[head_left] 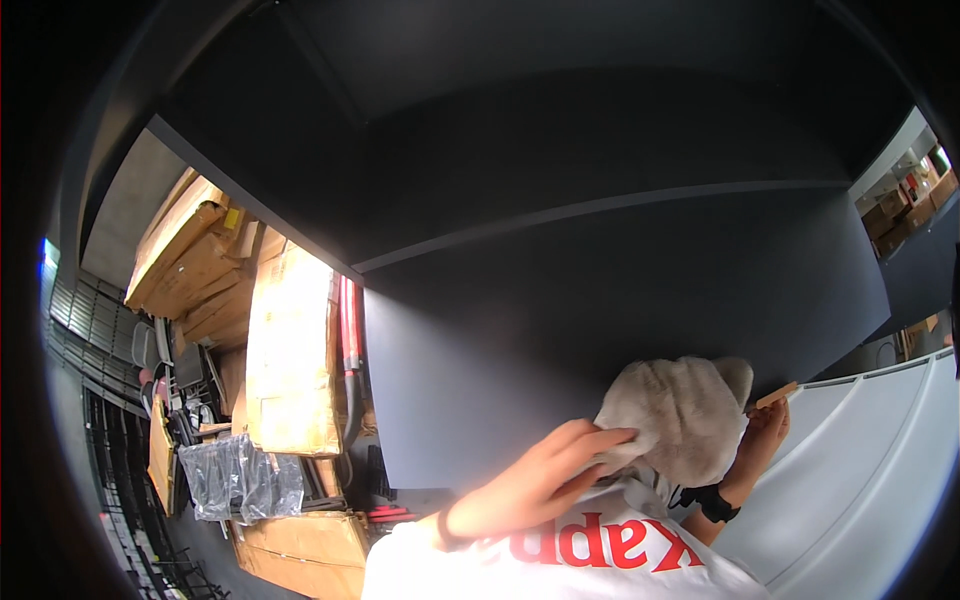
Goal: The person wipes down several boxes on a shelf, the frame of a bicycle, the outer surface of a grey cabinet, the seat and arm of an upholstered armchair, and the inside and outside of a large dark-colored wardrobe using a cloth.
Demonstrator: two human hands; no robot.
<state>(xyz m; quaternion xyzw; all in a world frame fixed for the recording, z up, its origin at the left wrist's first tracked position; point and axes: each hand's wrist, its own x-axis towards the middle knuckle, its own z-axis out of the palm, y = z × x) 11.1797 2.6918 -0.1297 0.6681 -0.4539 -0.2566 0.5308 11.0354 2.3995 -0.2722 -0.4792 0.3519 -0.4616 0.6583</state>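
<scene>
On the left, brown cardboard boxes [292,360] are being flanked by a dark grey cabinet [560,290]. At near right, a fluffy beige item [680,410] is being pinched at its left edge by the left hand [550,468]. Farther right, a thin tan strip [778,395] is being gripped by the right hand [764,436].

Plush item [680,415]: is showing greyish beige. Shirt [600,582]: is displaying white with red lettering. Wristwatch [715,502]: is showing black. Large panel [510,330]: is appearing slate grey. Cartons [290,350]: are showing tan-brown. Tube [350,335]: is displaying red above black. Small strip [775,395]: is showing light brown.
</scene>
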